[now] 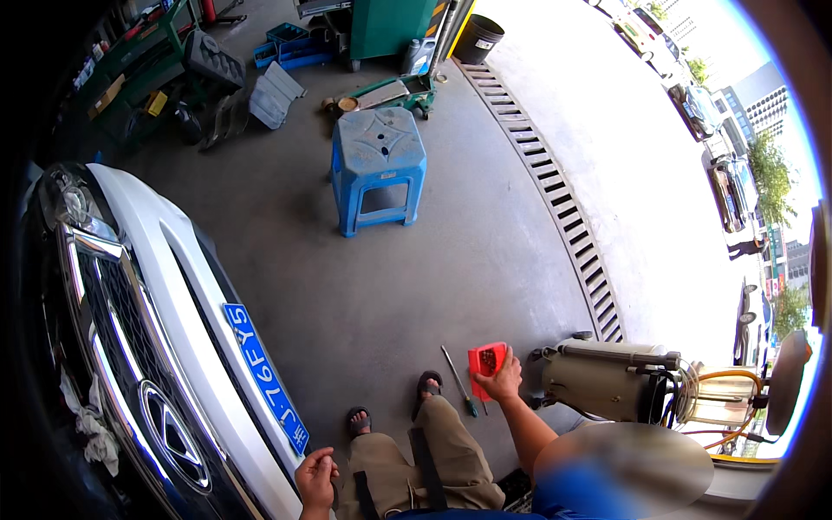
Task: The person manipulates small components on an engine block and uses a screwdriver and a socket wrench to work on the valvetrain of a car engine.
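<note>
My right hand [503,381] grips a small red plastic box [477,357] by its right side. Small brownish pieces lie inside it, too small to name. Just left of the box, a long screwdriver [457,378] with a dark green handle lies on the floor. My left hand [317,478] is raised beside the front bumper [234,399] of a white car, apart from it. Its fingers are curled together. Whether they pinch anything small is hidden.
A blue plastic stool [379,160] stands ahead on the grey floor. Behind it lies a green floor jack [394,94]. A slotted drain [555,186] curves along the right. Close on the right stands a wheeled beige tank [598,377] with hoses. Tool carts and panels fill the back left.
</note>
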A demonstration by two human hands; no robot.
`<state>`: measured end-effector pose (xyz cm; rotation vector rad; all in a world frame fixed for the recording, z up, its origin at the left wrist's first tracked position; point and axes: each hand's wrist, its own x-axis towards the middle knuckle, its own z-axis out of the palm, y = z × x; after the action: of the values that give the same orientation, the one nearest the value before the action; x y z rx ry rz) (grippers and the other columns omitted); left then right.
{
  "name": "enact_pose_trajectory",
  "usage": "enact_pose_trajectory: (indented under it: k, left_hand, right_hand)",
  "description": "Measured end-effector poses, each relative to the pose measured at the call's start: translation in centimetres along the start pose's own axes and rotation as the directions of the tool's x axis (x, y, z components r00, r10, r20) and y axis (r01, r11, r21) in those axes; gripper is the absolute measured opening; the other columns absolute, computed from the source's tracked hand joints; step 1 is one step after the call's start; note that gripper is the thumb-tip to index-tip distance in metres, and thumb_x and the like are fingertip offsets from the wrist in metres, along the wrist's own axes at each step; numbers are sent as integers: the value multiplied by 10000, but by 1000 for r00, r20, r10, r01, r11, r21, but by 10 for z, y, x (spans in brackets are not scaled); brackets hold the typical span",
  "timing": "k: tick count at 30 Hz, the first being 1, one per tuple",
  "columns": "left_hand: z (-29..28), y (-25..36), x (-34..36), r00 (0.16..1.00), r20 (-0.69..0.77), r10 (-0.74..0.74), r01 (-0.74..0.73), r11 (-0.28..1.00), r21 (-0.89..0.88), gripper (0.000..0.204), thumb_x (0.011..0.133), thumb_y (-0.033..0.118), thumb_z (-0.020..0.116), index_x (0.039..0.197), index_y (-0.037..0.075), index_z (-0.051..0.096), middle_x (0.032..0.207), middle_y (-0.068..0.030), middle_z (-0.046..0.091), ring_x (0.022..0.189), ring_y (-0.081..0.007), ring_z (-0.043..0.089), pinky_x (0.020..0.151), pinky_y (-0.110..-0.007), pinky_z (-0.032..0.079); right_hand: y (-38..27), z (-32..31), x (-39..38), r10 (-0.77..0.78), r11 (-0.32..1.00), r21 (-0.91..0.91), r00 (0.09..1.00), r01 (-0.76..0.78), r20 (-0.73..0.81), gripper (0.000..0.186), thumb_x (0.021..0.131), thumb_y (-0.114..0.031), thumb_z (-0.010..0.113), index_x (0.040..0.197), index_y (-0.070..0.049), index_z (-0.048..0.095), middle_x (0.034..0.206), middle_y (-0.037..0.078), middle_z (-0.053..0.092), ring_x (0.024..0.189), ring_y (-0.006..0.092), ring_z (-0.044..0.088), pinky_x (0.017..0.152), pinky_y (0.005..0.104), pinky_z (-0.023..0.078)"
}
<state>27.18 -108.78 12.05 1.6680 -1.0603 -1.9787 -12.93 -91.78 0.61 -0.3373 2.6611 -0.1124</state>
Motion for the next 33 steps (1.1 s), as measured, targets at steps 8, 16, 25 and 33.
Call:
enact_pose_trajectory:
  k: [8, 16, 25, 33]
  left_hand:
    - [45, 127, 76, 937, -341, 83, -80, 997, 22, 183, 938, 112, 559, 1036, -12, 651, 750, -54, 579, 655, -108, 538, 578, -243, 480]
    - [133, 155, 115, 891, -428, -152, 118, 987, -106, 226, 919, 158, 615, 1056, -18, 652, 761, -61, 594, 674, -124, 564, 596, -270, 489]
    - [194, 201, 152, 927, -327, -185, 160, 982, -104, 236, 923, 193, 604, 1077, 20, 651, 793, -60, 617, 678, -136, 580, 646, -273, 490]
    - [188, 221, 146, 870, -450, -203, 192, 979, -70, 212, 927, 161, 596, 1071, 15, 647, 792, -67, 616, 683, -131, 583, 632, -273, 496]
  right_hand:
    - [-320, -54, 208, -507, 856, 76, 859, 512, -73, 1184, 556, -413, 828, 1489, -119, 161, 1331, 179, 410, 1233, 369, 406, 998, 514, 355]
    - [-510, -53, 361, -892, 390, -217, 425, 895, 152, 1020, 597, -261, 819, 1455, -153, 277, 1393, 106, 407, 1300, 290, 381, 1041, 476, 299]
    - [-520, -66, 426, -906, 405, 21, 398, 914, 146, 420, 794, -234, 656, 1198, -131, 603, 1199, 105, 601, 1169, 285, 531, 925, 445, 440]
    - [-553, -22, 425, -818, 288, -311, 402, 906, 411, 228, 856, -155, 510, 964, -137, 710, 939, 108, 707, 858, 281, 686, 717, 415, 546]
